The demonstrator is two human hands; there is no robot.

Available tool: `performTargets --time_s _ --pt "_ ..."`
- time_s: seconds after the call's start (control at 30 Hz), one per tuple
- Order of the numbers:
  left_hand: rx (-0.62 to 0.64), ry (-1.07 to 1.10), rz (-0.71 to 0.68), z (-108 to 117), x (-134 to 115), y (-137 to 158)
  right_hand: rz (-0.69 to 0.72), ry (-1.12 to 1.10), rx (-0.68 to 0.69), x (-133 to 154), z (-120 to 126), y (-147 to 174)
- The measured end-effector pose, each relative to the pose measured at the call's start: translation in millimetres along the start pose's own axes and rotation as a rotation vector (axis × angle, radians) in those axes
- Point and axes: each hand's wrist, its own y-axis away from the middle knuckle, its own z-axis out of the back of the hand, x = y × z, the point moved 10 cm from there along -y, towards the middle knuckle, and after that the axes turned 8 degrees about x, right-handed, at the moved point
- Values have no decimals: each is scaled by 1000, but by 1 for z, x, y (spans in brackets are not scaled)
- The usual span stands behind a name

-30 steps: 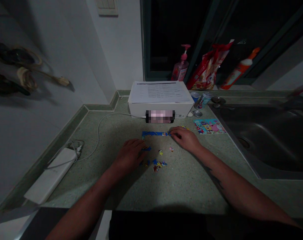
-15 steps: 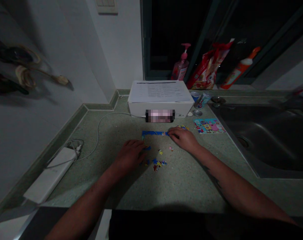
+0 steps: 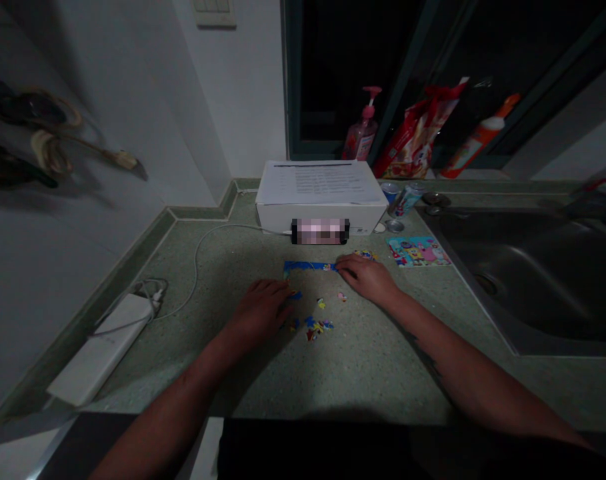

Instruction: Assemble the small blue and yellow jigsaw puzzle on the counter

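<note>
On the countertop, a narrow blue strip of joined jigsaw puzzle pieces (image 3: 307,266) runs left to right, with a short part turning down at its left end. My right hand (image 3: 365,275) is at the strip's right end, its thumb and fingertips closed together on a puzzle piece there, which they mostly cover. Palm down, my left hand (image 3: 265,307) lies beside the strip's lower left corner, fingers stretched out and thumb apart. A blue piece (image 3: 296,295) shows by its fingertips. Loose puzzle pieces (image 3: 319,327) lie in a small heap nearer me, and more pieces (image 3: 367,255) sit behind my right hand.
A phone (image 3: 321,231) leans on a white box (image 3: 273,217) at the back, its cable running left to a power strip (image 3: 103,350). Right of my hands lie a colourful picture card (image 3: 417,252), a can (image 3: 407,200) and a metal sink (image 3: 523,280).
</note>
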Motion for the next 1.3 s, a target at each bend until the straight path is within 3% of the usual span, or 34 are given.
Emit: performTargets --time_s 0.7,1.07,1.3 --pt "21 -22 -6 -4 1 -2 13 58 -10 4 -1 1" --pt "12 -26 -26 -6 3 -2 -77 101 -11 9 7 5" --pt "-30 -77 -43 -3 0 0 -106 67 -158 11 30 15"
